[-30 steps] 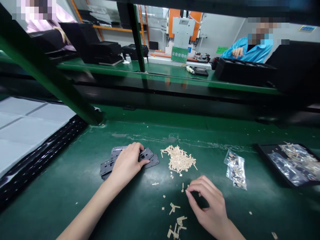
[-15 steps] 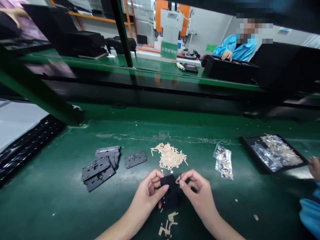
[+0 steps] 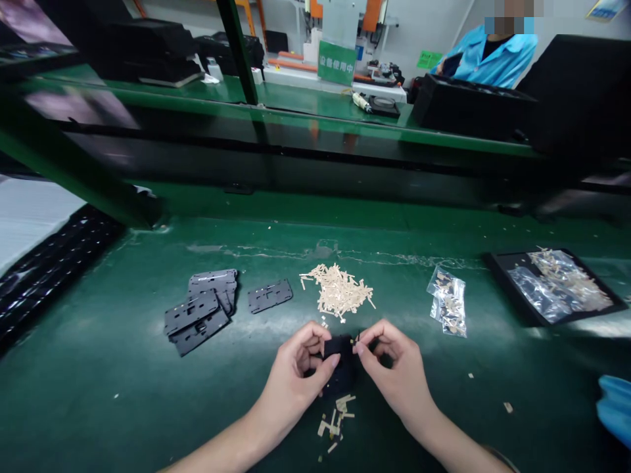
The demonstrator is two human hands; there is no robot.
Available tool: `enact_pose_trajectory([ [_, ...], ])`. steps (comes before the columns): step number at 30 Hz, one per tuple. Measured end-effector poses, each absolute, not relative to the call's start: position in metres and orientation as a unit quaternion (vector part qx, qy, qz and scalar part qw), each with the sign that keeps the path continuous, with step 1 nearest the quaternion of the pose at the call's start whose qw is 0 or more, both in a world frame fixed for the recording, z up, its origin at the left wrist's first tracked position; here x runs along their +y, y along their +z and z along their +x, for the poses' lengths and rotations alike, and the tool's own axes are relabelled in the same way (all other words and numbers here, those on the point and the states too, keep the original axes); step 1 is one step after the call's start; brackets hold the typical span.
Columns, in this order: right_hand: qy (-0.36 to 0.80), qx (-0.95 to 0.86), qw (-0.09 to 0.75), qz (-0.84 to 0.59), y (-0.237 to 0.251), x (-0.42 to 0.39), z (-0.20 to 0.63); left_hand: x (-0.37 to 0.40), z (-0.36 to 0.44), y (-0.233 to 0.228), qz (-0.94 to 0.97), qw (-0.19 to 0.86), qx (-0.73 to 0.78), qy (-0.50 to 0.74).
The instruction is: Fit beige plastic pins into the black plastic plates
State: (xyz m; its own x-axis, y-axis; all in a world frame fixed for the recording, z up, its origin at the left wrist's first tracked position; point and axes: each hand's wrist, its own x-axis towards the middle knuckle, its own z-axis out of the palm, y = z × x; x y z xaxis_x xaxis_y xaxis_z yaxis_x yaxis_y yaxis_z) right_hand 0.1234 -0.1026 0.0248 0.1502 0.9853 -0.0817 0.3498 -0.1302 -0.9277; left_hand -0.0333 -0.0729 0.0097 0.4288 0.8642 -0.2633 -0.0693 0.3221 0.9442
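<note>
Small black plate [image 3: 340,368] sits bottom centre of frame, pinched between both hands just above the green bench [image 3: 123,394]. Left hand [image 3: 296,381] curls around its left edge, thumb on the near face, fingers closed on the plate. Right hand [image 3: 394,374] grips the top right corner, thumb and forefinger pinched narrow; can't tell if a beige piece is between them. Both forearms enter from the bottom edge, wrists angled inward. Loose beige scraps [image 3: 335,417] lie right under the plate; beige strip pile [image 3: 338,292] just above the hands. Stack of black plates [image 3: 202,312] centre left. Black tray [image 3: 552,289] at right holds clear bags with beige strips; small clear bag [image 3: 448,302] lies between tray and pile.
</note>
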Motion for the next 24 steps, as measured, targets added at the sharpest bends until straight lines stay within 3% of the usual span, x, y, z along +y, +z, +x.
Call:
enact_pose_trajectory([
  [16,0.441,-0.491,0.416,-0.625,0.0267,-0.0976,0.1238,-0.0715,-0.0348,0.0117,0.466,0.712,0.411,0.327],
  [24,0.397,-0.519,0.421,-0.629,0.0253,-0.1016,0.1227,-0.0721,-0.0352,0.0101,0.489,0.69,0.421,0.327],
])
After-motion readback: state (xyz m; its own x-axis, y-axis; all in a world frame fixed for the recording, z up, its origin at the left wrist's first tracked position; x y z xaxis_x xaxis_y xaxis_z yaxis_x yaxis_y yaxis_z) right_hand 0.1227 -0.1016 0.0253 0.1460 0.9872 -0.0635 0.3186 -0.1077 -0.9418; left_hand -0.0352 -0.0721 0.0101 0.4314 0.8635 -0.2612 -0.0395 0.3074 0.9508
